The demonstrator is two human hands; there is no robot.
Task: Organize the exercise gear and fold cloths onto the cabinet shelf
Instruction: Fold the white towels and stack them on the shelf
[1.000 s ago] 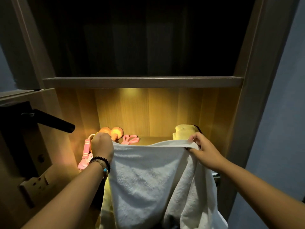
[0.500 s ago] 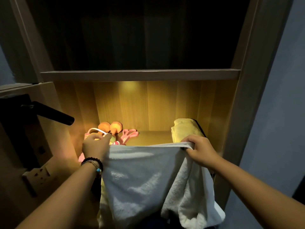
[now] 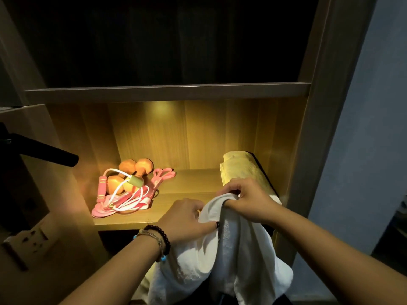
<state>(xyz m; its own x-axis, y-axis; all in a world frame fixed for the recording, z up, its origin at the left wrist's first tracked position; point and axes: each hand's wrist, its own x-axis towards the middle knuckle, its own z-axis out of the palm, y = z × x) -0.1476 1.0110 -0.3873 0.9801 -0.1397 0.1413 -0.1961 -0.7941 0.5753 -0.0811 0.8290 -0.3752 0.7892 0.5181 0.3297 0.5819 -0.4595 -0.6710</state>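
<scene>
the left hand (image 3: 187, 219) and the right hand (image 3: 248, 200) are close together in front of the lit wooden cabinet shelf (image 3: 187, 183), and both pinch the top edge of a soft white fluffy towel (image 3: 224, 256). the fingers of each hand are curled tight on the cloth, with the top of the towel bunched up between them. the rest of the towel hangs down below the hands, in front of the shelf edge. the left wrist wears a dark bead bracelet (image 3: 160, 236). on the right side of the shelf lies a folded yellow cloth (image 3: 240, 170), just behind the right hand. on the left side of the shelf sits a little pile of gear: orange dumbbells (image 3: 130, 172) at the back, a pink and white jump rope (image 3: 119, 194) lying over them, and a pink stretchy band (image 3: 164, 175) beside them. the middle of the shelf between the pile and the yellow cloth is bare wood. a black door handle (image 3: 48, 154) sticks out at the left.
</scene>
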